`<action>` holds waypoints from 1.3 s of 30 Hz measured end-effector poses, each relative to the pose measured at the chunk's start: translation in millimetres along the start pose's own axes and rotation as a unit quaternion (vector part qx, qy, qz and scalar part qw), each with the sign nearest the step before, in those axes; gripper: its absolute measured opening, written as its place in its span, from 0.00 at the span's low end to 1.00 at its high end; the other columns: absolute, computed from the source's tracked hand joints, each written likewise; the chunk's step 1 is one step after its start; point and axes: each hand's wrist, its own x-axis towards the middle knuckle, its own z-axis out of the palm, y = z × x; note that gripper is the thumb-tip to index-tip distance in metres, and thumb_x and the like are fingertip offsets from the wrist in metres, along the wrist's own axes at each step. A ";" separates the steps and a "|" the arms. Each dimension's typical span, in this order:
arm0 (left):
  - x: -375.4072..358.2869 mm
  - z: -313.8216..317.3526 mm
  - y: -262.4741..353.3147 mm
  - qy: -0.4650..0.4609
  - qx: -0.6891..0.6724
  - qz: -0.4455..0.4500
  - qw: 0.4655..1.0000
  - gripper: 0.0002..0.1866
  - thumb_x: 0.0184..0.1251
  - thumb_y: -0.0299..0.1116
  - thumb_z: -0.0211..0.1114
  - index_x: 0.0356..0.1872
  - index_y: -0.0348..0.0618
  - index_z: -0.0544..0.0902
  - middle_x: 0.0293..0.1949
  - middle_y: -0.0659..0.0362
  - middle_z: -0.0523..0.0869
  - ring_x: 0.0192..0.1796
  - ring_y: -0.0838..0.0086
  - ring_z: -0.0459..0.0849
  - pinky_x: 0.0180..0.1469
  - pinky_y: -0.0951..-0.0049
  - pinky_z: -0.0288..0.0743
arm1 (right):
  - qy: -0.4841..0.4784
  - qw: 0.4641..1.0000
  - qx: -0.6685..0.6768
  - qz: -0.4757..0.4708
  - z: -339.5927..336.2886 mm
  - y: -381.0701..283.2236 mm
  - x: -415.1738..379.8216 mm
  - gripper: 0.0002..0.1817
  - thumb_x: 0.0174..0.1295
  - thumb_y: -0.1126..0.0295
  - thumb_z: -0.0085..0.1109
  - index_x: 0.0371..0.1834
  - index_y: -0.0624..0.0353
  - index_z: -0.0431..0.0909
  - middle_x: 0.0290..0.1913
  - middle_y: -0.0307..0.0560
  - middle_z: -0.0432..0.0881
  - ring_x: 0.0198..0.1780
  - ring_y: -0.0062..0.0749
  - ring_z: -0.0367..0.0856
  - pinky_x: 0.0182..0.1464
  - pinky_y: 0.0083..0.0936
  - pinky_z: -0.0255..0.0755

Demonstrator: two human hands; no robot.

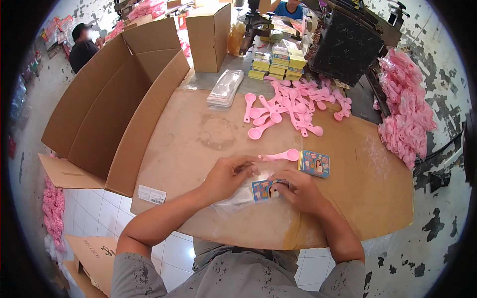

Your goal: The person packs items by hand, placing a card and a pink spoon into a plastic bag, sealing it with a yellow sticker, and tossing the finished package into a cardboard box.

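My left hand [229, 175] pinches a clear plastic bag [241, 197] that lies over the cardboard-topped table. A small blue printed card [261, 190] is gripped by my right hand [298, 189], its picture side up, overlapping the bag's right side. Just beyond my fingers lies a pink measuring spoon [287, 155], its handle toward my left hand. A stack of the same blue cards [314, 164] sits beside the spoon, right above my right hand. Farther off, a loose heap of pink spoons [293, 107] spreads across the table.
A bundle of clear bags [225, 89] lies near stacked cards [279, 60] at the back. An open carton [112, 107] stands at the left, a taller box [208, 39] behind. Bagged pink items [405, 104] hang at right, by a black machine [345, 44]. Two people sit farther back.
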 end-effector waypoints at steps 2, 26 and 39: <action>1.3 -4.5 1.1 0.015 0.036 0.018 0.999 0.11 0.80 0.29 0.66 0.55 0.32 0.87 0.48 0.55 0.92 0.49 0.76 0.89 0.55 0.72 0.84 | -0.036 0.999 -0.028 0.000 3.5 2.5 -0.3 0.13 0.65 0.78 0.69 0.52 0.60 0.87 0.47 0.49 0.87 0.46 0.39 0.87 0.50 0.32 0.81; -8.9 0.6 13.3 -0.123 -0.100 -0.022 0.987 0.27 0.76 0.23 0.69 0.73 0.35 0.75 0.47 0.50 0.94 0.50 0.76 0.91 0.55 0.74 0.82 | 0.273 0.949 0.155 0.032 -3.8 2.5 0.8 0.14 0.64 0.80 0.70 0.52 0.59 0.86 0.46 0.46 0.85 0.44 0.33 0.84 0.47 0.26 0.77; -9.3 4.0 6.4 -0.107 -0.103 0.010 0.989 0.27 0.76 0.30 0.72 0.72 0.38 0.76 0.44 0.53 0.95 0.46 0.79 0.91 0.51 0.76 0.82 | 0.227 0.973 0.037 -0.014 -11.1 7.1 -0.9 0.12 0.64 0.80 0.71 0.50 0.60 0.87 0.43 0.46 0.86 0.40 0.31 0.84 0.42 0.27 0.77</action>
